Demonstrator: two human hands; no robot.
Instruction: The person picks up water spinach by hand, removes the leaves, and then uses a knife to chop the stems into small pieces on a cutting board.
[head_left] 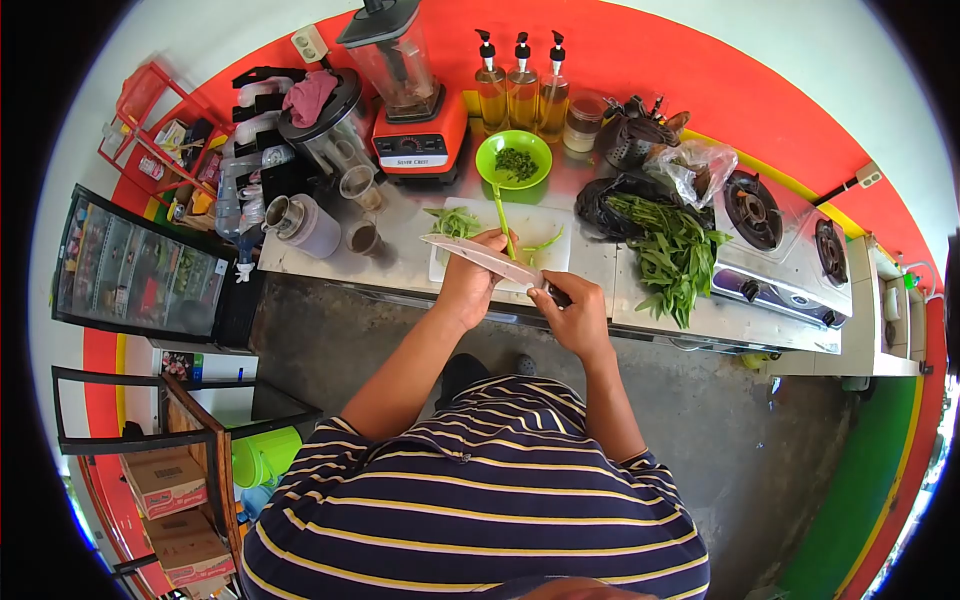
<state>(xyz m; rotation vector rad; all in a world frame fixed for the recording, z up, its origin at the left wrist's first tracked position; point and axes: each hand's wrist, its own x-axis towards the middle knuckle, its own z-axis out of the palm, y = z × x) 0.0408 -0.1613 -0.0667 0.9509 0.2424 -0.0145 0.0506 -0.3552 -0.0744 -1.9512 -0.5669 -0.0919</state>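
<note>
My right hand (577, 315) is closed round the dark handle of a large knife (482, 257), its broad blade pointing left across my left hand. My left hand (470, 280) is closed on a long green vegetable stem (501, 212) that stands up from the fingers; the blade partly hides this grip. Both hands are over the near side of a white cutting board (550, 222). On the board lie a heap of green leaves (453, 222) at the left and loose stem pieces (543, 243) at the right. Behind it is a lime green bowl (535, 178) holding chopped greens (515, 164).
A leafy green bundle (665, 255) spills from a black plastic bag (600, 205) to the right, beside a gas stove (785, 265). A red blender (420, 145), three oil bottles (522, 92) and a jar (583, 125) line the back. Cups (362, 238) stand left.
</note>
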